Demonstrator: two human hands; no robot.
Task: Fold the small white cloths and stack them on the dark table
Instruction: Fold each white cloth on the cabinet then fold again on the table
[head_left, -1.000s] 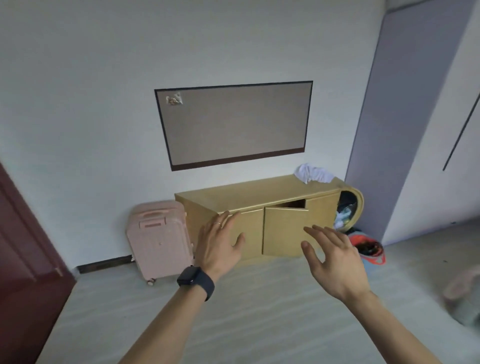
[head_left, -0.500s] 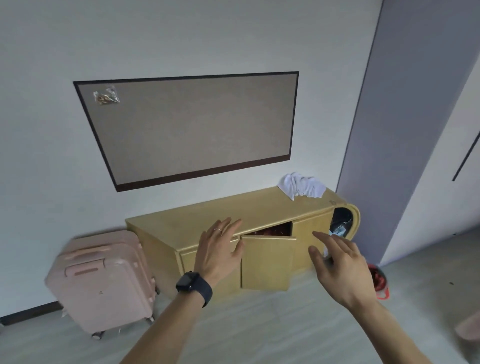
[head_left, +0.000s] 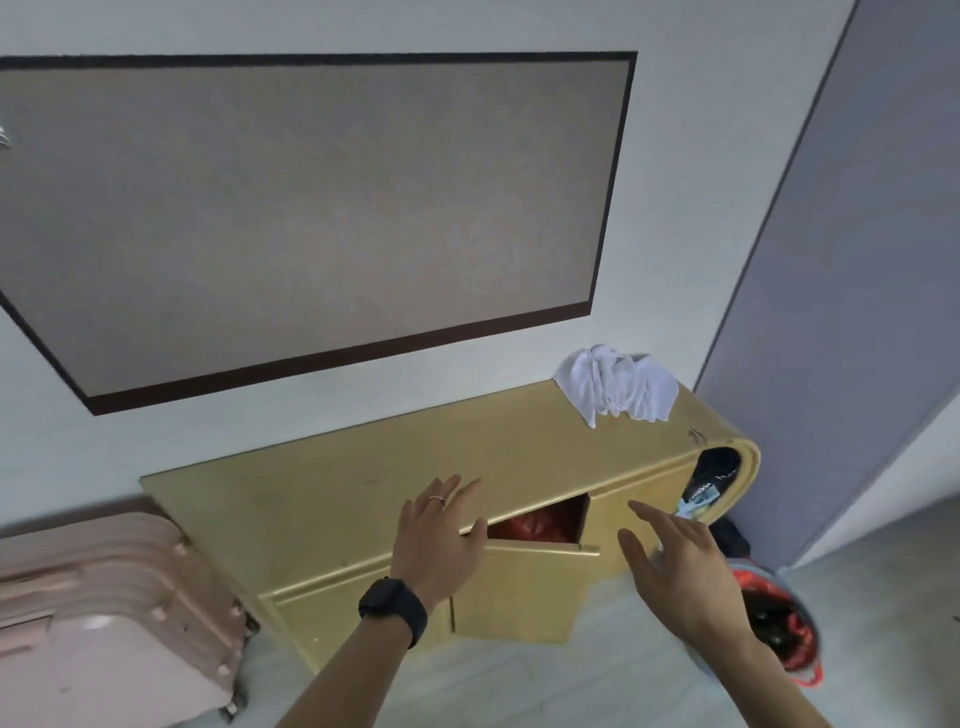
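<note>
A white wall carries a dark-framed beige panel (head_left: 311, 208), its left edge cut off. Below stands a glossy yellow cabinet (head_left: 337, 499) with a rounded right end. Its door (head_left: 519, 587) is ajar, and something red inside is hard to make out. The crumpled white cloths (head_left: 618, 387) lie heaped on the cabinet top at three o'clock. The left hand (head_left: 439, 540) at six o'clock and the right hand (head_left: 680, 561) near five are held out, fingers spread and holding nothing. A ribbed pink suitcase (head_left: 104, 613) is cropped at eight o'clock.

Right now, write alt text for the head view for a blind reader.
The left hand and right hand, open and empty, reach toward a low yellow cabinet; a crumpled heap of white cloths lies on its right end. One cabinet door hangs ajar; a pink suitcase stands left of it.
</note>
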